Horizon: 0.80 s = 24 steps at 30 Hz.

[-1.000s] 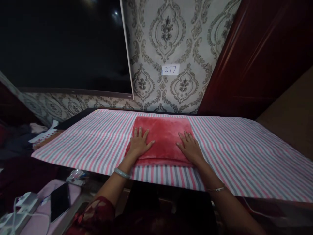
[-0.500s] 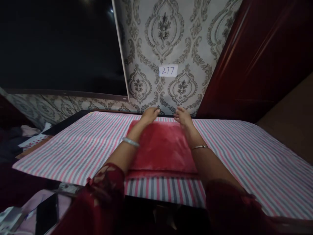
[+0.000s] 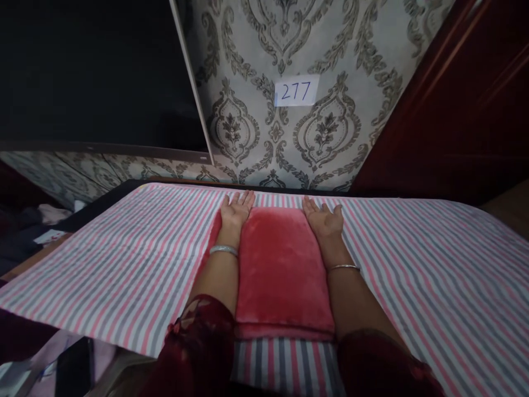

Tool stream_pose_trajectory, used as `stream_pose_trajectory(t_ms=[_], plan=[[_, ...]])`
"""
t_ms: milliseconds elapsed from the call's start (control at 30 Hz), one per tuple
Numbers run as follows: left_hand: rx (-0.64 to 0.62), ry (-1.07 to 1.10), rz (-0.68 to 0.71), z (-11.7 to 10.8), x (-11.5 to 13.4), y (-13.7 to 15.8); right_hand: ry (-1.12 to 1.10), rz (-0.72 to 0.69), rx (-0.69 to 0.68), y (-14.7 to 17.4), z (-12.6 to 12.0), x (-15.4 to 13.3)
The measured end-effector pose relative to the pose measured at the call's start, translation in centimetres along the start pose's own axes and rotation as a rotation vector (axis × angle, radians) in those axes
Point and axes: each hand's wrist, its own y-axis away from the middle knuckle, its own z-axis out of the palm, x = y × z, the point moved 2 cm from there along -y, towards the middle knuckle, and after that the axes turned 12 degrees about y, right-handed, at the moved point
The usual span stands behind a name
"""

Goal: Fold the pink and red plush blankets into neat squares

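Observation:
A folded red plush cloth [image 3: 285,264] lies flat on a striped tablecloth [image 3: 136,253] in front of me. Along its left side, my left hand [image 3: 236,210] rests palm up with the fingers stretched toward the wall. A strip of red fabric shows to the left of that wrist. My right hand [image 3: 325,219] lies along the cloth's right edge, palm turned up and fingers spread. Neither hand grips anything. Both forearms run beside the cloth, each with a bracelet at the wrist.
A dark television screen [image 3: 95,77] stands at the back left, and a dark red wooden panel [image 3: 446,110] rises at the right. A paper marked 277 [image 3: 296,91] is stuck on the patterned wall. A phone [image 3: 75,366] lies at the lower left.
My hands have turned palm up and come down along the sides of the red cloth. The view has moved closer to the table, and the cloth looks narrower between my arms.

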Motion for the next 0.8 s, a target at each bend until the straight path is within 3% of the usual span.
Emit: stream_pose_trajectory(t_ms=[100,200,333,433,533,667,800], plan=[[0.063,0.062,-0.031,0.3,0.5,-0.1,-0.059,0.033,-0.001,0.0,-0.1,-0.6],[0.059,0.176,-0.035,0.3,1.4,0.1,-0.49,0.178,0.156,0.5,0.2,-1.1],[-0.028,0.339,0.176,0.0,3.1,0.3,-0.923,0.322,0.275,1.2,0.8,-2.0],[0.023,0.377,0.247,-0.4,3.6,0.1,-0.976,0.334,0.28,1.4,0.8,-2.5],[0.118,0.334,0.195,-0.8,3.1,-0.3,-0.97,0.342,0.28,1.5,0.7,-2.6],[0.14,0.263,0.112,-0.8,2.4,-0.8,-0.963,0.354,0.279,1.6,0.5,-2.5],[0.147,0.283,0.127,-0.9,2.3,-0.8,-0.94,0.36,0.268,1.4,0.1,-2.1]])
